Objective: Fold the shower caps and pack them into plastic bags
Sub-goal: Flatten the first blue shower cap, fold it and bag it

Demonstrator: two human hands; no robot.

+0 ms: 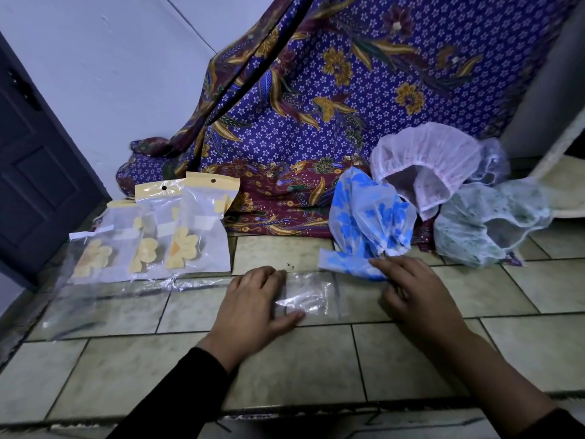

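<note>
Tiled floor point(285, 369), pale green, dark grout. Left hand point(253, 299): flat, palm down, fingers spread, pressing the left edge of an empty clear bag point(311, 297) lying on the tiles; it grips nothing. Right hand point(421, 296): fingers curled loosely, tips touching the folded tail of the blue cap point(370, 220), white with blue flowers, which lies just beyond the bag; whether it pinches the cap I cannot tell. Pink cap point(424, 160): unfolded, elastic rim open, behind and to the right of the blue cap. Green cap point(487, 223): unfolded, far right, partly under the pink one. A fourth clear cap point(493, 160) shows behind the pink, mostly hidden. Packed bags point(190, 223): three with yellow header cards, each holding a folded yellow-flowered cap, overlapped in a row at left; one more point(91, 258) without a header beside them. Loose clear plastic point(104, 302) lies in front of that row. Batik cloth point(348, 90), purple with gold flowers, hangs behind everything. Dark door point(31, 169) at far left. Black sleeve point(177, 394) on the left arm.
</note>
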